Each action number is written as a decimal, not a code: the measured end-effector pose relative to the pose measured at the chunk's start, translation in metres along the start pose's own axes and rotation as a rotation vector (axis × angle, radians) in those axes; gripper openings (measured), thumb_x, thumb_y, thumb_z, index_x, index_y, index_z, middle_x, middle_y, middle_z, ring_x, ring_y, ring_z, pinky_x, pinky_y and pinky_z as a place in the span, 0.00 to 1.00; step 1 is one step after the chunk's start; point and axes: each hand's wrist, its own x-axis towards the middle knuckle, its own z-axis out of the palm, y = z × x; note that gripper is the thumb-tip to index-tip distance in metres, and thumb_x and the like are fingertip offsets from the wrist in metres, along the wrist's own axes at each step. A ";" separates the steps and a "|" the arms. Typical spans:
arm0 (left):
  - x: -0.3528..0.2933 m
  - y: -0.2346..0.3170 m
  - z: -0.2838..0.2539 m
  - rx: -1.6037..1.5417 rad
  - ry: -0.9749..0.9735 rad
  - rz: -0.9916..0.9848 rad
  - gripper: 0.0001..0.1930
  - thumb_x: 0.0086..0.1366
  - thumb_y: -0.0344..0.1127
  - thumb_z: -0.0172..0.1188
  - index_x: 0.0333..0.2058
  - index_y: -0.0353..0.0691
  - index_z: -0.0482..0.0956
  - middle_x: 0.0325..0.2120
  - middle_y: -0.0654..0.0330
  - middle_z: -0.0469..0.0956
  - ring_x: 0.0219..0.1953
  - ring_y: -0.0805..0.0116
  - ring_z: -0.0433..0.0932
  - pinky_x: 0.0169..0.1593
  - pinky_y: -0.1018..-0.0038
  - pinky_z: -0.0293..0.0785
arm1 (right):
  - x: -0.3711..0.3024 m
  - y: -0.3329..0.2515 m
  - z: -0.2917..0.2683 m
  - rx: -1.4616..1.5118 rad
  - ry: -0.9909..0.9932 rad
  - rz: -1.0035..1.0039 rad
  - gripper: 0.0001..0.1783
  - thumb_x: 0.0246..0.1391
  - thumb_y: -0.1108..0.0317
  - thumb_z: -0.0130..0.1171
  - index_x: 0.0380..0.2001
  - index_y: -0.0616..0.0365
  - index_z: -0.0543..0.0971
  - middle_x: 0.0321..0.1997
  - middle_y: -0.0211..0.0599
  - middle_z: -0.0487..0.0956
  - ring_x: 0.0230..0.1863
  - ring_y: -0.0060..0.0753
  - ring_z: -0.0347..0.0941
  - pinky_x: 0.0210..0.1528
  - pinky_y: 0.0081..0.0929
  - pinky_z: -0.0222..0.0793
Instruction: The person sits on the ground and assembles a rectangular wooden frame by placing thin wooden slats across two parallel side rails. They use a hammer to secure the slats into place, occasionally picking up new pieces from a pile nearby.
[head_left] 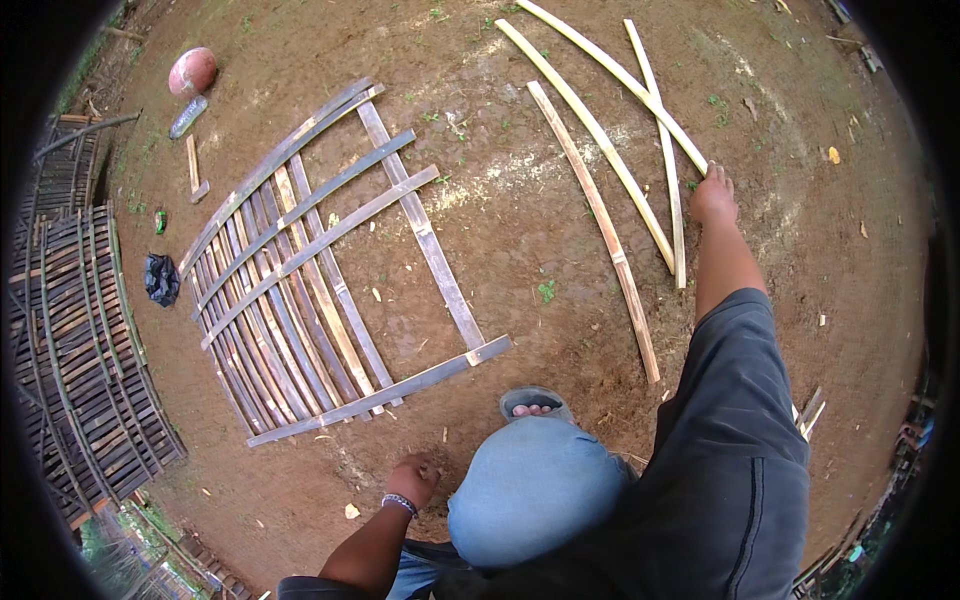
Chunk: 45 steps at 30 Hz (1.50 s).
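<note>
At the right, my right hand (pixel 714 197) is closed on the near end of a long pale bamboo slat (pixel 620 72), which reaches away toward the far edge. This slat crosses over a thinner slat (pixel 661 135) lying beside it. Another pale slat (pixel 590 120) and a browner slat (pixel 598 215) lie to its left on the dirt. My left hand (pixel 413 479), with a bracelet at the wrist, hangs low beside my bent knee, fingers curled and no object visible in them. Ahead of it lies a lattice panel (pixel 380 383) of crossed slats, close-set at its left and wide-spaced at its right.
Finished-looking slatted panels (pixel 85 345) stand at the far left. Near them are a black plastic bag (pixel 161 280), a green can (pixel 161 222), an L-shaped wooden piece (pixel 194 170), a clear bottle (pixel 188 117) and a reddish ball (pixel 192 72). Short wood scraps (pixel 810 412) lie right of my sleeve.
</note>
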 end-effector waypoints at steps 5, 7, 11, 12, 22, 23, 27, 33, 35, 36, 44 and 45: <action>-0.011 0.002 -0.009 0.155 -0.186 -0.022 0.21 0.59 0.45 0.67 0.48 0.41 0.82 0.47 0.48 0.81 0.45 0.50 0.82 0.50 0.61 0.78 | -0.019 -0.036 -0.016 -0.085 -0.103 -0.057 0.23 0.68 0.67 0.40 0.65 0.48 0.67 0.70 0.35 0.67 0.72 0.43 0.60 0.66 0.54 0.63; 0.001 -0.003 -0.005 0.151 -0.176 0.017 0.20 0.59 0.44 0.67 0.47 0.40 0.82 0.47 0.48 0.81 0.45 0.50 0.82 0.51 0.60 0.78 | -0.018 -0.027 -0.003 -0.055 0.007 -0.069 0.18 0.68 0.65 0.41 0.57 0.50 0.72 0.62 0.41 0.74 0.64 0.46 0.70 0.61 0.53 0.68; 0.012 0.030 -0.016 0.104 -0.087 0.050 0.19 0.60 0.44 0.66 0.46 0.39 0.82 0.44 0.48 0.81 0.45 0.50 0.82 0.51 0.60 0.77 | -0.020 -0.003 0.018 0.212 0.083 -0.134 0.20 0.63 0.65 0.47 0.57 0.54 0.72 0.56 0.52 0.77 0.56 0.58 0.75 0.58 0.52 0.70; 0.015 0.045 -0.022 0.097 -0.070 0.046 0.19 0.60 0.44 0.66 0.46 0.39 0.82 0.43 0.48 0.82 0.45 0.50 0.82 0.51 0.60 0.77 | -0.025 0.002 0.016 0.319 0.057 -0.172 0.21 0.62 0.65 0.47 0.57 0.55 0.72 0.55 0.55 0.77 0.56 0.59 0.75 0.58 0.52 0.70; 0.027 0.093 -0.028 -0.116 0.056 0.231 0.17 0.61 0.39 0.68 0.47 0.39 0.82 0.41 0.49 0.82 0.43 0.51 0.82 0.50 0.62 0.78 | -0.106 0.019 0.023 0.884 -0.107 -0.198 0.25 0.55 0.63 0.50 0.55 0.58 0.78 0.42 0.49 0.83 0.45 0.39 0.80 0.52 0.33 0.72; 0.023 0.102 -0.038 -0.115 0.101 0.252 0.17 0.61 0.39 0.68 0.47 0.39 0.82 0.41 0.48 0.82 0.43 0.50 0.82 0.51 0.62 0.77 | -0.119 0.013 0.018 0.909 -0.165 -0.223 0.24 0.55 0.64 0.50 0.55 0.58 0.78 0.41 0.47 0.83 0.44 0.37 0.80 0.51 0.32 0.72; 0.019 0.108 -0.079 -0.094 0.418 0.389 0.18 0.61 0.37 0.68 0.49 0.40 0.81 0.44 0.47 0.81 0.49 0.48 0.79 0.57 0.61 0.75 | -0.176 -0.015 0.004 1.000 -0.302 -0.523 0.22 0.53 0.68 0.53 0.52 0.62 0.79 0.37 0.41 0.82 0.41 0.30 0.77 0.49 0.28 0.71; -0.007 0.055 -0.175 0.374 0.976 0.388 0.41 0.49 0.34 0.74 0.63 0.43 0.68 0.62 0.46 0.67 0.65 0.43 0.63 0.69 0.49 0.57 | -0.275 -0.069 -0.077 0.470 -0.428 -0.881 0.21 0.46 0.53 0.75 0.41 0.50 0.86 0.33 0.44 0.84 0.35 0.42 0.83 0.40 0.37 0.76; -0.017 0.028 -0.192 0.533 0.975 0.284 0.47 0.48 0.37 0.75 0.67 0.45 0.62 0.66 0.47 0.61 0.68 0.42 0.58 0.72 0.49 0.49 | -0.292 -0.076 -0.086 0.412 -0.507 -1.061 0.18 0.46 0.54 0.75 0.39 0.48 0.86 0.33 0.43 0.85 0.35 0.42 0.83 0.40 0.38 0.76; -0.028 0.013 -0.195 0.615 0.965 0.233 0.49 0.48 0.38 0.75 0.69 0.46 0.58 0.68 0.48 0.59 0.69 0.42 0.56 0.73 0.48 0.45 | -0.301 -0.080 -0.093 0.365 -0.494 -1.127 0.17 0.45 0.54 0.75 0.38 0.46 0.87 0.32 0.39 0.85 0.35 0.40 0.83 0.40 0.38 0.76; -0.125 -0.100 -0.147 0.346 0.423 0.070 0.20 0.54 0.32 0.67 0.47 0.40 0.77 0.38 0.49 0.80 0.45 0.46 0.79 0.52 0.56 0.73 | -0.335 -0.122 -0.115 0.178 -0.650 -1.321 0.19 0.41 0.54 0.77 0.38 0.45 0.88 0.33 0.36 0.86 0.34 0.38 0.83 0.40 0.35 0.76; -0.137 -0.108 -0.137 0.272 0.465 0.084 0.17 0.54 0.32 0.67 0.44 0.39 0.78 0.35 0.49 0.81 0.41 0.46 0.80 0.48 0.58 0.75 | -0.338 -0.124 -0.111 0.215 -0.610 -1.373 0.19 0.41 0.55 0.77 0.38 0.45 0.88 0.32 0.36 0.85 0.34 0.39 0.82 0.41 0.35 0.76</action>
